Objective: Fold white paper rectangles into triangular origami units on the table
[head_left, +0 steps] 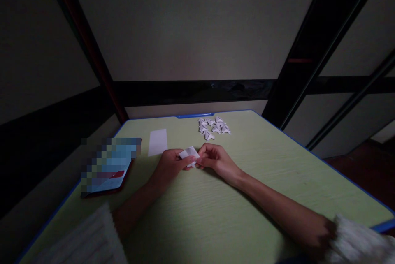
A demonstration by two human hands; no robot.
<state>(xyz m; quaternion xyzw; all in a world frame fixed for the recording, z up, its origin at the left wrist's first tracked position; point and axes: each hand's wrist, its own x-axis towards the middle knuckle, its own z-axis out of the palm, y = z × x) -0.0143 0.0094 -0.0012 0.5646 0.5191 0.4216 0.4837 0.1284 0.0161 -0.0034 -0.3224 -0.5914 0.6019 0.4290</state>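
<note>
Both hands are pinching a small white folded paper piece [189,156] between them, the left hand [171,164] and right hand [213,158] meeting just above the pale green table [216,214]. A flat white paper strip [158,142] is lying just beyond the left hand, and a pile of folded white paper pieces [214,127] is sitting near the far edge.

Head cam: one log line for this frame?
left hand: pinches folded paper | right hand: pinches it too | paper strip: flat, beyond left hand | folded pieces: pile beyond hands

The flat thing [108,165] at the table's [247,202] left side is pixelated and unreadable. Fingertips of the left hand [169,166] and right hand [215,159] cover part of the pinched paper [189,154]. The pile of folded pieces [214,127] is too small to count. The bottom edge cuts off both sleeves [89,239].
</note>
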